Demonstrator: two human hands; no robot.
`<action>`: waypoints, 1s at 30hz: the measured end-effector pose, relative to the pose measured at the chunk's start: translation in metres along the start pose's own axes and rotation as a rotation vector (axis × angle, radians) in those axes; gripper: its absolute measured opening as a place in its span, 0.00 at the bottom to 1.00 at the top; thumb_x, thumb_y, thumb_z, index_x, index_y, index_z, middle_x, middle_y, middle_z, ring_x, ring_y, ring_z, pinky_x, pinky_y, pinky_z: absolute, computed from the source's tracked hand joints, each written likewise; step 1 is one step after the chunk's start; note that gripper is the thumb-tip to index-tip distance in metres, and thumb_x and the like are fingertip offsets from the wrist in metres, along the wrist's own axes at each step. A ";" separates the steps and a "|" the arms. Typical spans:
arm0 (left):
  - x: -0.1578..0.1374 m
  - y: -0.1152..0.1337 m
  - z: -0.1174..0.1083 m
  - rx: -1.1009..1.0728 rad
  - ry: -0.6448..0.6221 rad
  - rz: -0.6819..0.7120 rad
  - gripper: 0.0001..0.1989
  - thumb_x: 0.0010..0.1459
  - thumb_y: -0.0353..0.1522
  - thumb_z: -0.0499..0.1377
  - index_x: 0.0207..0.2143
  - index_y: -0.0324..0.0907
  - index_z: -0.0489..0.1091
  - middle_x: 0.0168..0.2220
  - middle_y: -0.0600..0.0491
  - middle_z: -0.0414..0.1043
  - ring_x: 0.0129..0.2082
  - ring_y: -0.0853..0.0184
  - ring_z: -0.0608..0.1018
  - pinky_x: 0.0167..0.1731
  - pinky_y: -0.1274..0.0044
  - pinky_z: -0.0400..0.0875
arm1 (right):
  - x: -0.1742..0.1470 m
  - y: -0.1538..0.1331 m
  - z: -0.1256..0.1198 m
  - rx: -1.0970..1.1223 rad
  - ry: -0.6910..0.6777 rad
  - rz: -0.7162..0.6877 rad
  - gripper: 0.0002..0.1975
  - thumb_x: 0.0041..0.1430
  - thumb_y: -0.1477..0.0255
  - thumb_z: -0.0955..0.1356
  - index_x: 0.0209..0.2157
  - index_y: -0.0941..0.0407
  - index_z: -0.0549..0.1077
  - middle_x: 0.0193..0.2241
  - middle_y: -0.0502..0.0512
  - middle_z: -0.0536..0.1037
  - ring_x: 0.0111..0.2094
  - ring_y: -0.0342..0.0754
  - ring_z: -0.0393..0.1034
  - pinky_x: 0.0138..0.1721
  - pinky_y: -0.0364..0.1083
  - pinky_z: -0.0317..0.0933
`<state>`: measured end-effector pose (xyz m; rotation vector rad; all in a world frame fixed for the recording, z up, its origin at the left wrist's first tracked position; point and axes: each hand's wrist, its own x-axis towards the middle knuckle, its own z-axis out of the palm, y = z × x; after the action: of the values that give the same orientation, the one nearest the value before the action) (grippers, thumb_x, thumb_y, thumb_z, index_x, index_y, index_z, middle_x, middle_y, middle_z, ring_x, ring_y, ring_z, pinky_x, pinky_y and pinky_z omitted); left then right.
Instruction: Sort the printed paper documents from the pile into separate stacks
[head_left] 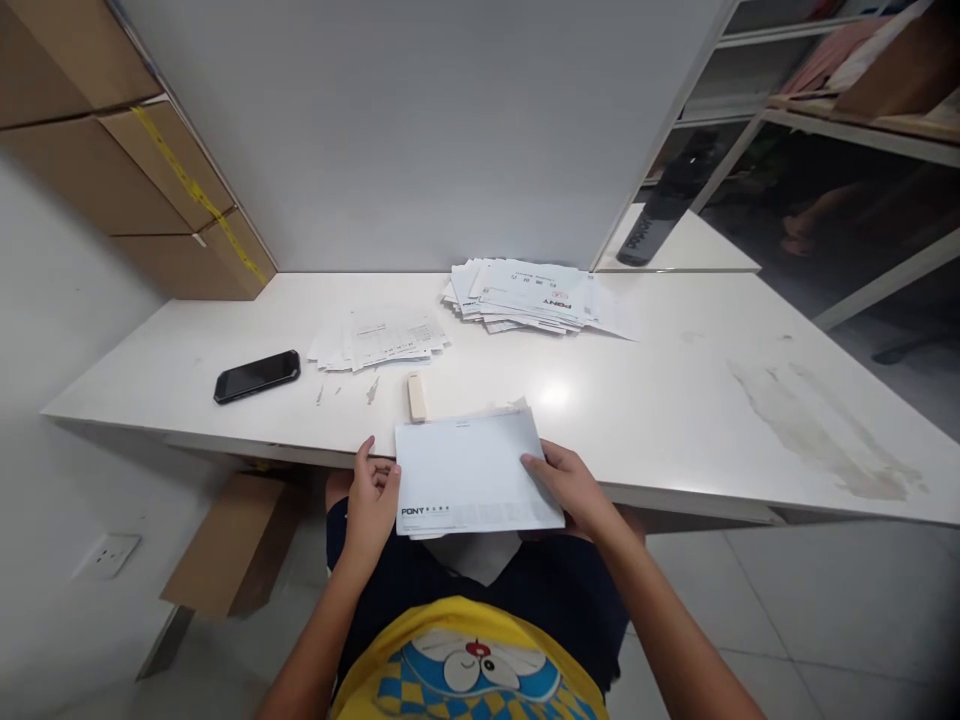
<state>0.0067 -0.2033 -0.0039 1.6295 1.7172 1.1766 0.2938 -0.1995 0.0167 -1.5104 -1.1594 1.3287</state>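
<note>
A thin stack of white PONY-printed envelopes (pixel 469 470) is held over the table's front edge, tilted toward me. My right hand (pixel 570 485) grips its right side, thumb on top and fingers hidden underneath. At the left edge is my left hand (pixel 373 500), its index finger raised, the other fingers loosely bent and the thumb beside the paper. No firm grip shows there. Just beyond the envelopes lies a small beige block (pixel 416 397), whose kind I cannot make out.
A pile of PONY envelopes (pixel 540 295) and a stack of printed papers (pixel 390 338) lie toward the back of the white table (pixel 675 400). At left is a black phone (pixel 257 377). Cardboard boxes (pixel 180 190) rise behind it; a dark bottle (pixel 667 205) is back right.
</note>
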 end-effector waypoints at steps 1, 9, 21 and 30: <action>0.000 -0.002 0.000 0.039 0.031 0.029 0.23 0.62 0.36 0.55 0.59 0.43 0.60 0.33 0.52 0.74 0.26 0.67 0.76 0.28 0.74 0.73 | 0.008 0.004 -0.002 -0.007 0.013 0.002 0.17 0.51 0.61 0.68 0.40 0.55 0.78 0.36 0.55 0.81 0.38 0.57 0.73 0.37 0.50 0.66; 0.030 0.005 0.020 0.346 -0.003 0.562 0.24 0.65 0.34 0.51 0.63 0.46 0.60 0.56 0.42 0.70 0.59 0.52 0.70 0.55 0.59 0.68 | 0.029 0.004 -0.021 -0.009 0.085 0.026 0.20 0.51 0.62 0.68 0.45 0.55 0.77 0.33 0.54 0.80 0.36 0.56 0.74 0.36 0.50 0.66; 0.072 0.010 0.064 0.573 -0.291 0.599 0.28 0.68 0.28 0.42 0.70 0.38 0.44 0.71 0.45 0.43 0.72 0.58 0.42 0.67 0.62 0.52 | 0.019 0.028 -0.013 -0.263 0.208 -0.058 0.29 0.56 0.58 0.64 0.56 0.56 0.71 0.48 0.58 0.78 0.47 0.59 0.72 0.44 0.52 0.66; 0.058 0.019 0.056 0.508 -0.017 0.517 0.36 0.68 0.35 0.47 0.71 0.43 0.30 0.72 0.44 0.42 0.71 0.53 0.48 0.64 0.58 0.59 | 0.038 0.025 -0.023 -0.267 0.182 -0.113 0.24 0.55 0.57 0.66 0.50 0.54 0.75 0.38 0.54 0.80 0.37 0.55 0.72 0.37 0.49 0.65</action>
<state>0.0542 -0.1354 -0.0044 2.4937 1.7294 0.9690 0.3208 -0.1694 -0.0137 -1.6891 -1.3211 0.9676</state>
